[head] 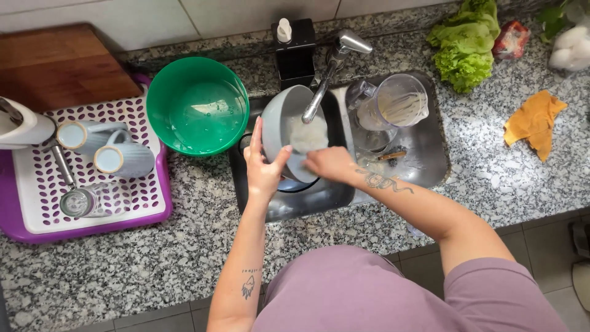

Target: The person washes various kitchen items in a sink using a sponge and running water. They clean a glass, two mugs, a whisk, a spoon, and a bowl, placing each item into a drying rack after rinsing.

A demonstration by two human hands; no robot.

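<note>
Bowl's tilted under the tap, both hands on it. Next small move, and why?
Probably keep wiping round the inside: the left hand grips the rim of the grey bowl, tilted under the faucet, while the right hand works at its foamy inside.

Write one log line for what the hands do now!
left hand: holds grey bowl | right hand: inside bowl | place: sink, under tap

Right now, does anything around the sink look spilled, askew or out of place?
Nothing stands out. The left hand tilts a grey bowl under the tap, the right hand rubs inside it. Mugs lie on the rack; an orange cloth sits crumpled on the counter.
</note>
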